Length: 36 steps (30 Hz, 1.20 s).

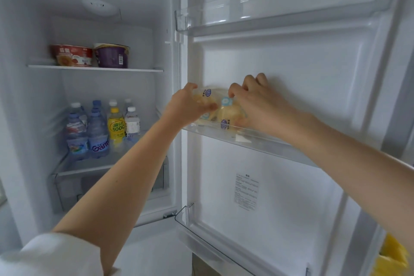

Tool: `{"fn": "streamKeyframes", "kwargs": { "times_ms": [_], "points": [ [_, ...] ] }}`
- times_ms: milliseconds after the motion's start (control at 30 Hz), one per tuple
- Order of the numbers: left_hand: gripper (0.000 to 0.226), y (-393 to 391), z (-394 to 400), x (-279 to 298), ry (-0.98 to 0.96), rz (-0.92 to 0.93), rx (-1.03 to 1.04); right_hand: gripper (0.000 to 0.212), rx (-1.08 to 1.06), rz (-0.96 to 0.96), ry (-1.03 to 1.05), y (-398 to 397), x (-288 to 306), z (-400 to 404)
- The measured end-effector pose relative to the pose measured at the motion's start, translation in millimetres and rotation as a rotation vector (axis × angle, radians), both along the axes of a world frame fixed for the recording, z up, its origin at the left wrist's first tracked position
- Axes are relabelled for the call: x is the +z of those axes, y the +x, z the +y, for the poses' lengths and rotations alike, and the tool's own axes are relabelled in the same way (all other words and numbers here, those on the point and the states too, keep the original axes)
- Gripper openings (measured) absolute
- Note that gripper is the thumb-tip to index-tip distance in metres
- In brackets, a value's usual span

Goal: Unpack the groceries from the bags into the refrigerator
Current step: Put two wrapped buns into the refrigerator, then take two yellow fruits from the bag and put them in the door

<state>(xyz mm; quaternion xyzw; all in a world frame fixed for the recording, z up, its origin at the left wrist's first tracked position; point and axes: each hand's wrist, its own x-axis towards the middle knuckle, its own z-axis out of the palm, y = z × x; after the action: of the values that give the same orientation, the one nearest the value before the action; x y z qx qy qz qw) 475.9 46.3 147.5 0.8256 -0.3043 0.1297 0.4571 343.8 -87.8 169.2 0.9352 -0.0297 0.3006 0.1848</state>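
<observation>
fridge [26,119]: door swung wide open, so both the main cavity and the door racks are reachable at once. makes sense for unloading.
door [291,69]: three clear racks on the inside; the top and bottom ones look bare from here, which is probably why stuff is going here now.
middle door rack [264,141]: shallow clear lip, good for flat light things that would get lost on a big shelf.
bottles [98,127]: cluster of water bottles plus one yellow drink, standing upright on the lower shelf, packed close so they don't tip.
tubs [89,56]: red one and purple one side by side on the upper shelf, labels facing out.
bread packs [220,110]: clear wrappers with pale buns inside, sitting in the middle door rack at its left end.
left hand [190,105]: fingers curled round the left pack, looks like it's steadying it.
right hand [253,103]: pinching the right pack's wrapper up top, thumb low by the rack lip, I'd guess nudging it to sit flat.
</observation>
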Motion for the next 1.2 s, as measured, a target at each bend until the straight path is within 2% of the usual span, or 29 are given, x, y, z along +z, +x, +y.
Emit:
{"fn": "streamKeyframes", "kwargs": {
  "times_ms": [67,200,333,467,600,700,933,1200],
  "points": [
    [0.090,-1,0,0,0.033,0.012,-0.010,0.069,-0.051,0.014,-0.028,1,-1,-2],
    [0.091,-6,9,-1,0.107,-0.002,-0.013,0.076,-0.011,0.040,0.168,-9,2,-7],
    [0.085,-11,18,-4,0.159,-0.091,0.028,0.059,0.055,-0.018,0.290,-23,4,-1],
    [0.060,-22,24,-12,0.050,-0.206,0.070,0.050,0.130,-0.103,0.318,-37,-3,11],
    [0.034,-48,30,-26,-0.091,-0.366,0.027,0.043,0.236,-0.199,0.390,-54,-20,28],
    [0.029,-73,34,-44,-0.170,-0.440,-0.060,0.039,0.299,-0.235,0.460,-72,-40,42],
    [0.027,-136,39,-113,-0.230,-0.359,-0.226,0.041,0.210,-0.212,0.625,-136,-107,52],
    [0.027,-208,11,-194,-0.091,-0.215,-0.363,0.040,0.081,-0.133,0.824,-211,-194,30]
  ]
}}
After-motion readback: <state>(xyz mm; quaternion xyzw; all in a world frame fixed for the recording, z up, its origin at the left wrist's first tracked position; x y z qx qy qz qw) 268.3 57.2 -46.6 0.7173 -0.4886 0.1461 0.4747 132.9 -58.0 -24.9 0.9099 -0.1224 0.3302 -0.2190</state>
